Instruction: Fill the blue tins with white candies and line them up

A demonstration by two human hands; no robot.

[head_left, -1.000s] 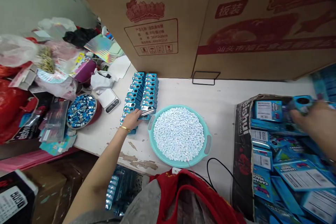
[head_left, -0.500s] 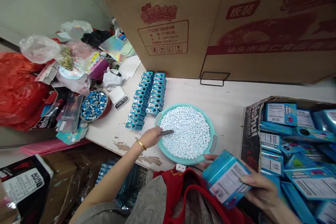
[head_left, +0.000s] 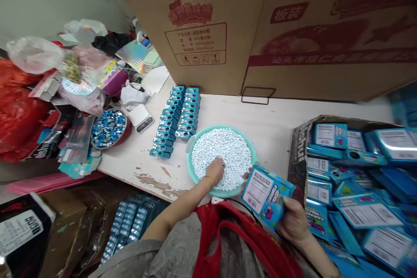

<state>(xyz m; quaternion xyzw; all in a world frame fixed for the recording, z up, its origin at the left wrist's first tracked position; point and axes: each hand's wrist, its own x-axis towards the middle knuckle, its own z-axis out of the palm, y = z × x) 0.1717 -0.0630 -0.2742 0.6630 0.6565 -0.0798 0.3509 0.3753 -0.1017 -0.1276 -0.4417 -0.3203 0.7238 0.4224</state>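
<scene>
My left hand [head_left: 215, 171] is closed and dips into the white candies [head_left: 228, 147] that fill a round turquoise basin [head_left: 193, 173]. It grips a slim metal scoop, almost wholly hidden now by the fingers and the candies. My right hand [head_left: 293, 221] holds a blue printed candy box [head_left: 267, 195] tilted beside the basin's right edge, its white label side facing up. Two rows of small blue boxes with dark round holes [head_left: 164, 128] stand on the table left of the basin.
An open carton [head_left: 298, 156] of blue boxes stands at right. Large cardboard cartons [head_left: 202, 74] line the back, with a black wire frame [head_left: 257, 95] before them. A white scale [head_left: 140, 118], a bowl of blue foil pieces [head_left: 110, 128] and heaped bags sit at left.
My right hand has brought a blue box out of the carton to the basin and turned it. My left hand, with the metal scoop, has gone from the box rows into the candies.
</scene>
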